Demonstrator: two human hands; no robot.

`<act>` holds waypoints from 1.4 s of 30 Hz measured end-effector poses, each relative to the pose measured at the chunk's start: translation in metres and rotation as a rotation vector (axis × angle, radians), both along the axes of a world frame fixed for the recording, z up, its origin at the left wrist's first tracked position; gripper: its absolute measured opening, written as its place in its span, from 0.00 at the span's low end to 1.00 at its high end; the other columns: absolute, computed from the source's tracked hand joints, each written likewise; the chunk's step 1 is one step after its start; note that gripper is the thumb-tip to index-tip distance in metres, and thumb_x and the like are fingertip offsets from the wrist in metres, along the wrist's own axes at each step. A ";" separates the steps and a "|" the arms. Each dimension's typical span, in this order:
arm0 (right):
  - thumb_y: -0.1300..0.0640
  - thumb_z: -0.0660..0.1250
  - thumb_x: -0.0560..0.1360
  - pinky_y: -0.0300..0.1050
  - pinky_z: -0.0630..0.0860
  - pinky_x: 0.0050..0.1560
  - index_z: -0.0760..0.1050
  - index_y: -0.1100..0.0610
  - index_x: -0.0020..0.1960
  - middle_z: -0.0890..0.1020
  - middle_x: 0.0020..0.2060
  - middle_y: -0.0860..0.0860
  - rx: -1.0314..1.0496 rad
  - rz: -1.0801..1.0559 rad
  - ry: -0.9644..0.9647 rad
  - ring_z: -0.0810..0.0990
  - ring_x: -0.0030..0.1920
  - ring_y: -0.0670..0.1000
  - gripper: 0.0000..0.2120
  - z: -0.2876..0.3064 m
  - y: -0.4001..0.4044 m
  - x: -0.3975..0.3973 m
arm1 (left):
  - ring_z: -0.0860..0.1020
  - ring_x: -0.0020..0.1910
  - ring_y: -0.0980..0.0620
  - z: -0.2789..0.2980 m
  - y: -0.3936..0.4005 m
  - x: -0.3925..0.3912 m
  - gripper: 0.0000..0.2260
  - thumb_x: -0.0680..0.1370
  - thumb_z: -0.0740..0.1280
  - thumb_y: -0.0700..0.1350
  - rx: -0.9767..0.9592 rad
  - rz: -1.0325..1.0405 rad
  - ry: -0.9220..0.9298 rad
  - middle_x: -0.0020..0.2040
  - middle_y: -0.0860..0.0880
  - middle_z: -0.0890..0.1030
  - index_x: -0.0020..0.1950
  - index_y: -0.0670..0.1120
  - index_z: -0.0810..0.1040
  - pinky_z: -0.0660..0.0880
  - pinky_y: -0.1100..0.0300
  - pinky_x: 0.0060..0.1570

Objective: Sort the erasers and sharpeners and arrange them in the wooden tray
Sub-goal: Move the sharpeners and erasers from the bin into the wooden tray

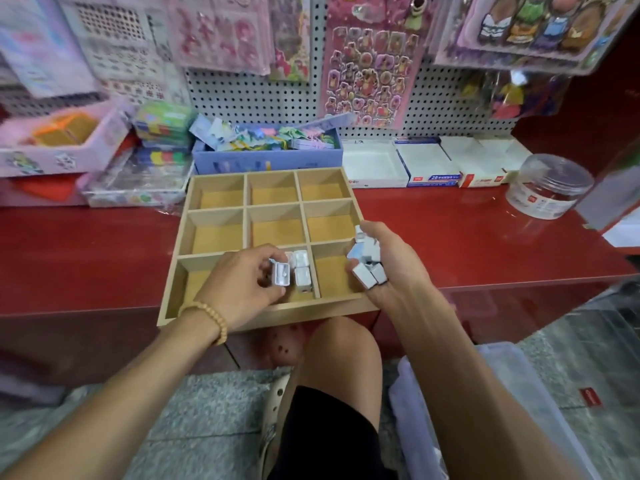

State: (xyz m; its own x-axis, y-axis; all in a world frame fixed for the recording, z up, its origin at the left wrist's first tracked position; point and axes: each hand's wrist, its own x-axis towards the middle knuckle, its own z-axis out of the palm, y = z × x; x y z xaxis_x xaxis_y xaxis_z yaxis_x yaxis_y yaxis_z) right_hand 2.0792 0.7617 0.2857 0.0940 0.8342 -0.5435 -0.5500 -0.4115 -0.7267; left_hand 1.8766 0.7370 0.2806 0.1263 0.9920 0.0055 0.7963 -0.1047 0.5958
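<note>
A wooden tray [246, 207] with nine compartments lies on the red shelf, its front edge jutting over the shelf's lip. My left hand [242, 282] pinches a small white sharpener [281, 274] over the near middle compartment. Two white sharpeners [302, 271] lie in that compartment, against its right wall. My right hand [384, 268] hovers over the tray's near right corner and grips a bunch of several white sharpeners [367, 261]. The other compartments show bare bottoms.
Behind the tray stand a blue box of stickers [266, 157], white cardboard boxes [429, 164] and a clear plastic jar [550, 185] on its side at right. Sticker sheets hang on the pegboard [249, 95]. A translucent bin [502, 393] sits on the floor beside my knee.
</note>
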 end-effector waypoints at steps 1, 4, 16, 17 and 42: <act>0.57 0.72 0.75 0.41 0.73 0.25 0.77 0.61 0.48 0.76 0.37 0.57 0.005 0.011 -0.019 0.75 0.30 0.51 0.08 0.000 0.000 -0.001 | 0.74 0.41 0.58 0.000 -0.001 0.001 0.16 0.70 0.77 0.44 0.029 -0.040 0.095 0.43 0.58 0.74 0.55 0.56 0.80 0.68 0.67 0.43; 0.56 0.71 0.76 0.44 0.75 0.30 0.78 0.61 0.50 0.77 0.40 0.58 0.018 0.039 -0.091 0.76 0.32 0.52 0.08 -0.002 0.001 -0.002 | 0.73 0.46 0.56 0.001 0.003 0.002 0.18 0.71 0.75 0.51 0.047 -0.090 0.257 0.46 0.58 0.74 0.60 0.56 0.79 0.71 0.58 0.53; 0.55 0.72 0.76 0.46 0.76 0.34 0.79 0.60 0.50 0.78 0.36 0.55 0.010 0.074 -0.171 0.77 0.32 0.51 0.08 0.001 0.004 -0.011 | 0.79 0.49 0.61 -0.007 0.024 0.003 0.12 0.72 0.74 0.57 0.037 -0.162 0.519 0.44 0.62 0.84 0.54 0.57 0.81 0.64 0.58 0.60; 0.55 0.72 0.76 0.45 0.76 0.33 0.79 0.60 0.51 0.78 0.37 0.56 0.007 0.074 -0.166 0.77 0.31 0.51 0.09 0.000 0.004 -0.012 | 0.79 0.49 0.61 -0.008 0.024 0.004 0.12 0.72 0.73 0.56 0.043 -0.156 0.505 0.44 0.62 0.84 0.54 0.57 0.81 0.64 0.59 0.60; 0.53 0.67 0.79 0.43 0.77 0.31 0.72 0.60 0.48 0.75 0.28 0.55 -0.103 -0.002 0.287 0.76 0.27 0.51 0.10 -0.011 0.021 -0.028 | 0.75 0.36 0.57 0.006 0.026 0.037 0.08 0.69 0.78 0.45 0.171 -0.236 -0.158 0.41 0.57 0.75 0.45 0.51 0.83 0.73 0.61 0.38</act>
